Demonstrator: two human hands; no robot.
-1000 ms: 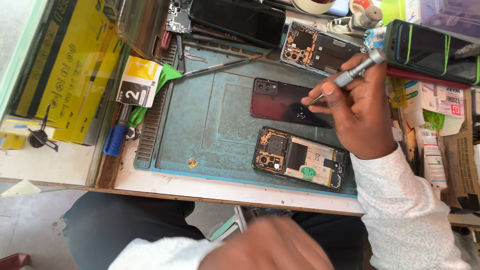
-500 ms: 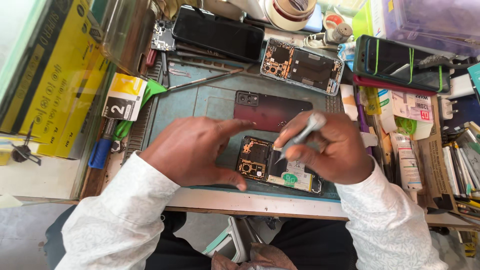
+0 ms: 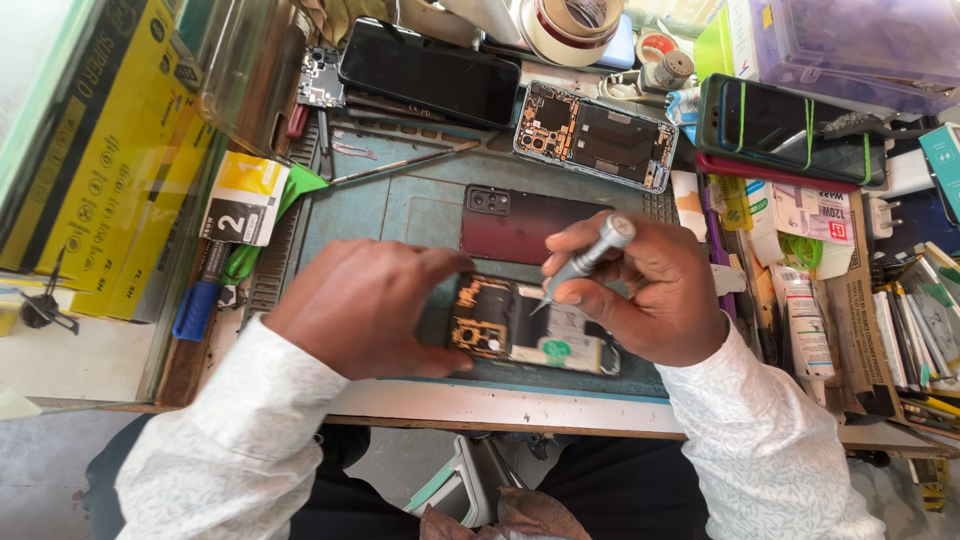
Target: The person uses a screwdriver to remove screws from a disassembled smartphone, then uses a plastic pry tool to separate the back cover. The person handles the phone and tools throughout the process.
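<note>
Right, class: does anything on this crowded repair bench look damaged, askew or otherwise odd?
The opened phone with its bare circuit board, under the left hand and the right hand with the silver screwdriver, has no back. The dark red back cover lies apart. Nothing looks spilled.

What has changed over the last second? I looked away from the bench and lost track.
The left hand came up from the lap onto the mat and now steadies the opened phone. The right hand drew back from the far right of the bench and set the screwdriver tip on that phone. The dark red back cover, the second opened phone and the blue mat stayed put.
</note>
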